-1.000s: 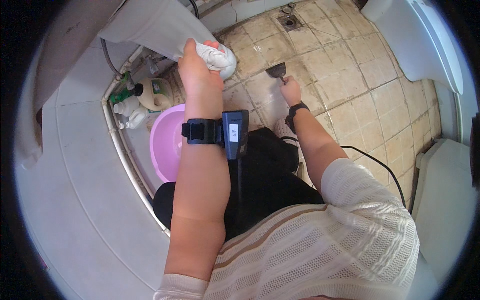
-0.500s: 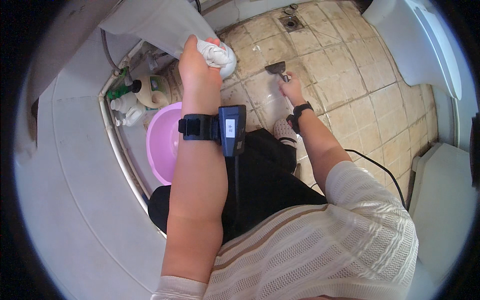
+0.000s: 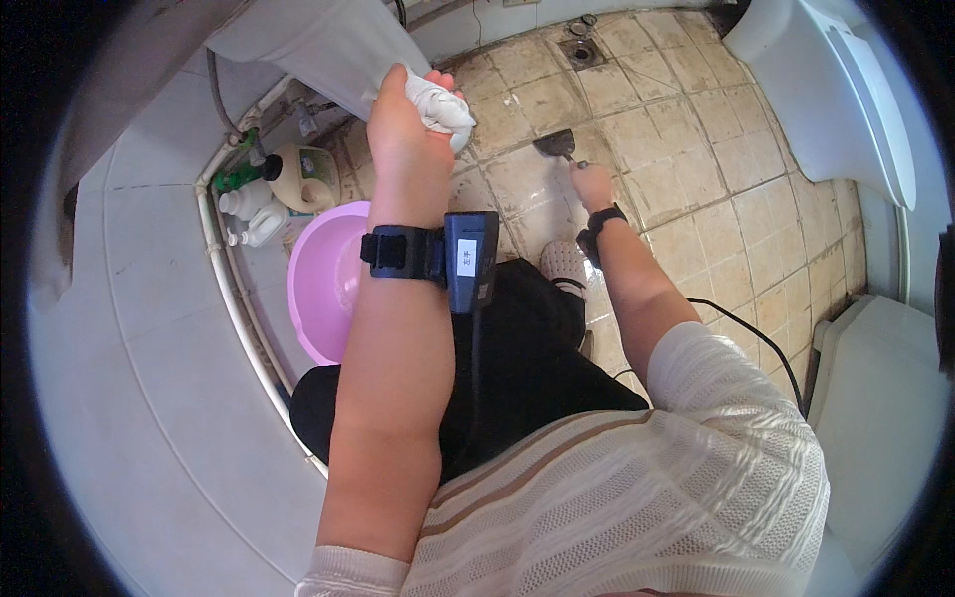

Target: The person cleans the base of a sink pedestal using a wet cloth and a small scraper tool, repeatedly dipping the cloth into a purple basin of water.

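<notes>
Bunched in my left hand (image 3: 408, 124) is a white cloth (image 3: 440, 105), raised in front of the white pedestal (image 3: 348, 62) of a basin. Its fingers are curled round the cloth. My right hand (image 3: 594, 184) grips a scraper (image 3: 557, 144) with a wide dark blade and holds it low over the beige tiled floor (image 3: 686, 149). Most of the scraper's handle is hidden inside the fist. Whether the blade touches the tiles I cannot tell. The tiles near the blade look wet and shiny, with dirty grout lines.
A pink basin (image 3: 316, 284) stands left of my left forearm. Behind it are a beige jug (image 3: 288, 179), white bottles (image 3: 261, 224) and pipes (image 3: 211, 214) along the wall. A floor drain (image 3: 582, 52) lies at the back; a white fixture (image 3: 811, 90) juts in at right. A black cable (image 3: 751, 333) trails behind my right arm.
My right hand has turned, so the scraper's blade is angled differently and sits slightly nearer and to the right. My left hand, still holding the cloth, has shifted slightly right.
</notes>
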Available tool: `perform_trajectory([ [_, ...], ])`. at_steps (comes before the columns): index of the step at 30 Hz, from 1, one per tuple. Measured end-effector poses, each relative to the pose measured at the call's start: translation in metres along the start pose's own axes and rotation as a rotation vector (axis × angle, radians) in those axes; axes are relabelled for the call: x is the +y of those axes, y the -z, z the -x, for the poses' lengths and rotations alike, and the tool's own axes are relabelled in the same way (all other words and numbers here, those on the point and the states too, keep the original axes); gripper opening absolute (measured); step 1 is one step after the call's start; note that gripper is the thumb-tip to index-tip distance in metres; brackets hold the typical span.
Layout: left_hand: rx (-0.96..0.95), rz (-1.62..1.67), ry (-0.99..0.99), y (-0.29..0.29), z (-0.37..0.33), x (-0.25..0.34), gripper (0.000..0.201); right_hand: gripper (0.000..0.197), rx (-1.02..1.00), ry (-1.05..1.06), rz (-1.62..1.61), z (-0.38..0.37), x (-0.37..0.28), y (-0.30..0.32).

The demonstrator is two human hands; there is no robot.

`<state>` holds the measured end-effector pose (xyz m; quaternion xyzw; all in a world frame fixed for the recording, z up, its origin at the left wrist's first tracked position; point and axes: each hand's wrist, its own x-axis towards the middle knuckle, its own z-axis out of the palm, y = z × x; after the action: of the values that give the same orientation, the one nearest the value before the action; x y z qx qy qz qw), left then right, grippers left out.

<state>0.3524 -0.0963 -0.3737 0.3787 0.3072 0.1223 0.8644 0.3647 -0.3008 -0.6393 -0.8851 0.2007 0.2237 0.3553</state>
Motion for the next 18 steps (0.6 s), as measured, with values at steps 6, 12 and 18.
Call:
perform_trajectory([
  [6,0.071,-0.036,0.017,0.002,-0.005,-0.002,0.028,0.036,0.087,-0.08,-0.061,-0.004,0.001,-0.03],
  [12,0.031,-0.06,0.01,0.007,-0.01,-0.001,0.03,0.031,0.07,-0.085,-0.089,0.023,-0.031,-0.012],
  [18,0.094,-0.038,-0.009,0.004,-0.014,-0.003,0.029,0.029,0.054,-0.077,-0.098,0.009,-0.029,-0.007],
])
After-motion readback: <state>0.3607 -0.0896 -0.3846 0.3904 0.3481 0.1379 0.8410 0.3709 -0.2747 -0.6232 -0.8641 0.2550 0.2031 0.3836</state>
